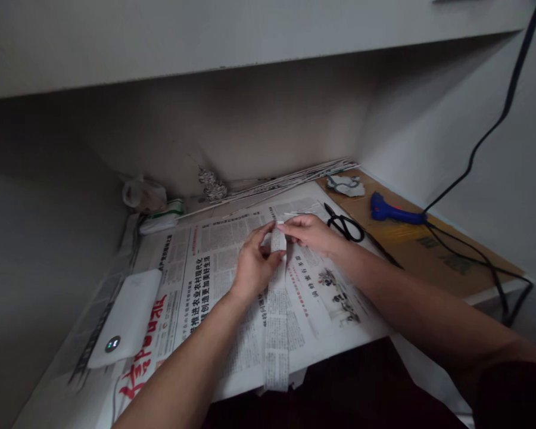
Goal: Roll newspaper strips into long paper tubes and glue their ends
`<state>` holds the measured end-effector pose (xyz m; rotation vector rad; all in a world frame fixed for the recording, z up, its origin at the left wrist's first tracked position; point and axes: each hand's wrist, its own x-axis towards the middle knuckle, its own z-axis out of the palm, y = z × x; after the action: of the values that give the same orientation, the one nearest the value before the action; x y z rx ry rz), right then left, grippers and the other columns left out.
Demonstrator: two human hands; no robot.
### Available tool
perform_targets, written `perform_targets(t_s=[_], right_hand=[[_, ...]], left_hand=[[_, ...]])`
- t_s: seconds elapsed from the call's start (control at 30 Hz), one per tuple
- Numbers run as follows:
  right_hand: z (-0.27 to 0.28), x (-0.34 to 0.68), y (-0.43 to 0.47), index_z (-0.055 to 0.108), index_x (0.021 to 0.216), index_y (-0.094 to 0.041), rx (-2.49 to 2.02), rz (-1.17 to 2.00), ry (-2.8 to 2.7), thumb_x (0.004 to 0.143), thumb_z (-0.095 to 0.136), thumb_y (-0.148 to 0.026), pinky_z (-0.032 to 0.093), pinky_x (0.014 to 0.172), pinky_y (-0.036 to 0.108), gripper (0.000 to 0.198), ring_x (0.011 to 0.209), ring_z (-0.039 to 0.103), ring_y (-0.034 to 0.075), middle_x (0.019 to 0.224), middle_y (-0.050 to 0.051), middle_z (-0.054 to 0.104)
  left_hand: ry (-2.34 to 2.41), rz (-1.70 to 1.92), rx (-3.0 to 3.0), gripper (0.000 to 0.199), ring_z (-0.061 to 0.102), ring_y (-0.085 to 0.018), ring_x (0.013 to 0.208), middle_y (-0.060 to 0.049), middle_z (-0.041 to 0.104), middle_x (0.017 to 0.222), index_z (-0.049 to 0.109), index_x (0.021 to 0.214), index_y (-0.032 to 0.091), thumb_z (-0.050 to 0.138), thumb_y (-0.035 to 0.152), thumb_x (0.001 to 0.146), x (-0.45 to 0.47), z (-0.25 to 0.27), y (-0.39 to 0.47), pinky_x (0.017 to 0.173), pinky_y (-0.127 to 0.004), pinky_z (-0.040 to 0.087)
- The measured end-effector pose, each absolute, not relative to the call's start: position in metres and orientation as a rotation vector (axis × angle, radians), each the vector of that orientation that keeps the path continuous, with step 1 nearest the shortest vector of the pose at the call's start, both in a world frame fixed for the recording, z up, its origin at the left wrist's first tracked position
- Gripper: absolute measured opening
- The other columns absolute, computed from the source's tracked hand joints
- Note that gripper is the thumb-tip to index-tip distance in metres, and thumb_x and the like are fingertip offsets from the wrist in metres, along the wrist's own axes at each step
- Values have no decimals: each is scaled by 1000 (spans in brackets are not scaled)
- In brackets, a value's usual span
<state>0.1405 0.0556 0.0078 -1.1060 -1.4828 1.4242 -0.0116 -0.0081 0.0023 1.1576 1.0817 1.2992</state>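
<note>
A long folded strip of newspaper (277, 333) runs from the table's front edge up to both hands. My left hand (256, 259) grips its upper part, thumb lying across the front and fingers behind. At the far end, my right hand (308, 232) pinches the strip's right side between thumb and fingers. Both hands are closed on the same strip. Beneath them a newspaper sheet (232, 286) is spread over the table. Black-handled scissors (346, 226) lie just right of my right hand.
A blue glue gun (395, 211) with a black cord rests on a cardboard sheet (451, 262) at right. A white power bank (127, 316) lies at left. Thin paper rods (290, 179), a small woven piece (212, 185) and a plastic bag (143, 195) line the back wall.
</note>
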Motion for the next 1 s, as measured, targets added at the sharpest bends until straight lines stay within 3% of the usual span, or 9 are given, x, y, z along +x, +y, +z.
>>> perform_targets(t_s=[0.1, 0.2, 0.4, 0.5, 0.6, 1.0], right_hand=[[8, 141, 55, 64, 76, -13, -1145, 1386, -1471, 64, 71, -47, 27, 42, 21, 36, 49, 42, 7, 57, -2, 51], [7, 140, 55, 64, 75, -13, -1137, 1368, -1493, 66, 70, -45, 29, 42, 21, 34, 48, 42, 7, 56, -2, 52], [7, 138, 53, 62, 71, -13, -1111, 1414, -1498, 65, 71, -45, 31, 43, 21, 33, 46, 42, 6, 53, -3, 52], [7, 137, 52, 61, 69, -13, -1137, 1388, -1496, 63, 71, -46, 31, 43, 20, 35, 45, 40, 6, 52, -4, 51], [7, 135, 50, 60, 67, -13, -1154, 1398, -1480, 63, 71, -47, 30, 42, 20, 36, 44, 38, 5, 50, -5, 50], [2, 133, 46, 55, 63, -15, -1090, 1450, -1490, 65, 70, -50, 29, 41, 20, 38, 43, 38, 5, 52, -4, 48]], left_hand=[[1100, 1288, 1228, 71, 57, -9, 67, -9, 46, 131, 46, 130, 30, 67, 8, 65, -12, -2, -7, 54, -24, 54], [1055, 1242, 1026, 75, 61, -15, 82, -11, 48, 125, 39, 132, 27, 69, 10, 66, -12, -4, -5, 60, -28, 57], [877, 1099, 895, 44, 66, -16, 80, -10, 67, 91, 53, 112, 11, 68, 10, 70, -10, -5, -4, 76, -27, 53], [923, 1068, 934, 29, 65, -14, 75, -10, 68, 85, 60, 93, 9, 71, 14, 67, -10, -7, -3, 71, -23, 52], [935, 1062, 971, 28, 64, -11, 67, -7, 67, 75, 60, 85, 9, 75, 18, 63, -10, -10, -1, 64, -20, 51], [1023, 1087, 1071, 29, 62, -12, 63, -5, 64, 71, 61, 82, 10, 71, 33, 69, -10, -7, -3, 58, -24, 52]])
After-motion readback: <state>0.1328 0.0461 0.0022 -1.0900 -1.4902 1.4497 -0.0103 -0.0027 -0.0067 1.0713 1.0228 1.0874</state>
